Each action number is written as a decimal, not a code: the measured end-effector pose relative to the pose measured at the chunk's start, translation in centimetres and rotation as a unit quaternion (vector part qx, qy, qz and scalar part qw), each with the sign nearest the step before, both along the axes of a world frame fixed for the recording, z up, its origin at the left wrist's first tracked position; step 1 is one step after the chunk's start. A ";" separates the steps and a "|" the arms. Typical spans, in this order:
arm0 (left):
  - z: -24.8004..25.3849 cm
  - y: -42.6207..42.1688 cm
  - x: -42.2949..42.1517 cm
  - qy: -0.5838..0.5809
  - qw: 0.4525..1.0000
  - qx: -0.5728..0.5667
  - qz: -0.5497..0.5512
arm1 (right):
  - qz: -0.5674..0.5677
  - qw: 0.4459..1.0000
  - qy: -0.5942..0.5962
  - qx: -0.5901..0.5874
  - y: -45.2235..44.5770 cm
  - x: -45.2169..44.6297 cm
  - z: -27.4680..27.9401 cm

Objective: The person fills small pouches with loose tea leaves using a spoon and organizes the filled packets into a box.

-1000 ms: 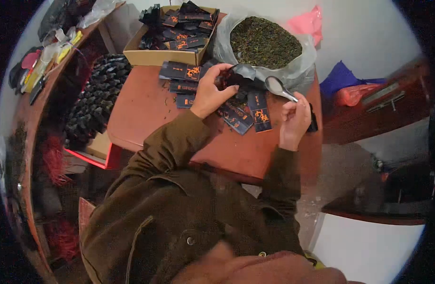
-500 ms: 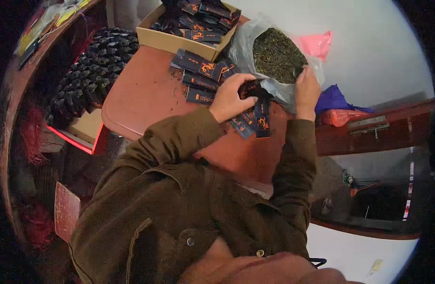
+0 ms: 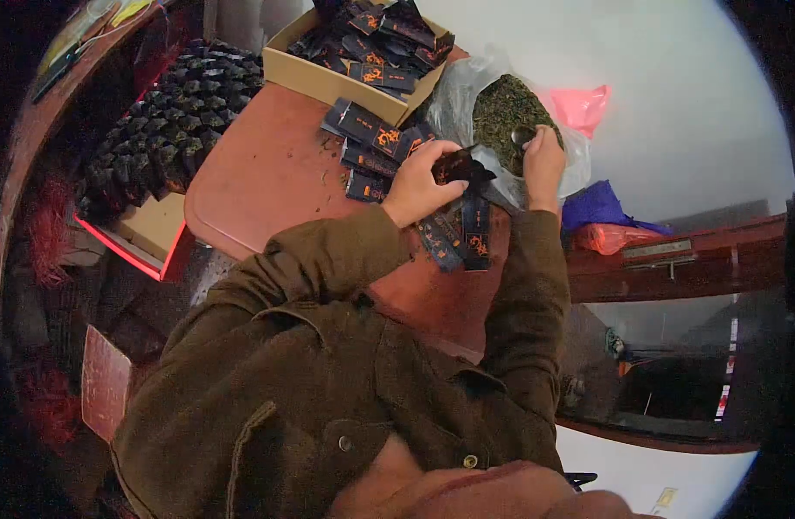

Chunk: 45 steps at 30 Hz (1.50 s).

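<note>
My left hand is wrapped round a dark packet, whose top end points toward the clear plastic bag. Loose dried green leaves fill that bag. In my right hand is a metal spoon, its bowl at the leaves near the bag's right side. Flat black packets with orange print lie stacked left of my left hand. Two more printed packets rest on the table just below it.
A cardboard box of black packets stands at the back of the reddish table. Left of it, many dark filled packets stand in a red-edged box. Pink and blue bags are at the right.
The spoon has gone from beside the packet into the bag of leaves, and its bowl now shows at the leaves' surface. The camera view has shifted. My left hand still holds the dark packet.
</note>
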<state>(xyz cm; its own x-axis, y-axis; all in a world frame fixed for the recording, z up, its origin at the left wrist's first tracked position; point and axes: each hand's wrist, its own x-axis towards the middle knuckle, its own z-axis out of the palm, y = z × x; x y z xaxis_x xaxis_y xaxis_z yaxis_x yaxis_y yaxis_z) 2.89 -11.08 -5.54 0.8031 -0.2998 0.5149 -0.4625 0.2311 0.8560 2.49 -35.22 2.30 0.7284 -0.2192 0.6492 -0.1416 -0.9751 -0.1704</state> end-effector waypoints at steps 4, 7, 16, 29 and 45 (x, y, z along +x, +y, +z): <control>0.1 -0.2 0.2 0.002 1.000 -0.010 0.005 | 0.045 0.999 -0.005 0.002 -1.4 1.5 -1.5; 0.2 -0.1 0.2 0.010 1.000 -0.008 0.003 | 0.035 0.998 0.034 0.036 -1.4 1.7 -3.0; -0.3 -0.3 0.6 -0.020 0.999 0.020 0.028 | -0.010 0.999 0.015 -0.045 -1.3 -1.6 0.3; -0.4 -0.4 0.9 0.002 0.999 0.032 0.027 | 0.002 0.907 0.031 0.421 -0.3 0.7 -3.8; -0.6 -0.1 1.0 -0.032 0.996 0.079 0.034 | 0.043 0.771 -0.027 0.635 -0.3 -4.5 2.3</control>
<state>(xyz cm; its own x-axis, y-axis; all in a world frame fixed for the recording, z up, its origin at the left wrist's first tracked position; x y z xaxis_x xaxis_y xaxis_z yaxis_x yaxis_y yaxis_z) 3.94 -11.22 -6.18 0.7914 -0.3281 0.5158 -0.5269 0.0617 0.8477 -2.02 -35.50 4.60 0.7551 -0.6553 -0.0198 -0.0457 -0.0224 -0.9987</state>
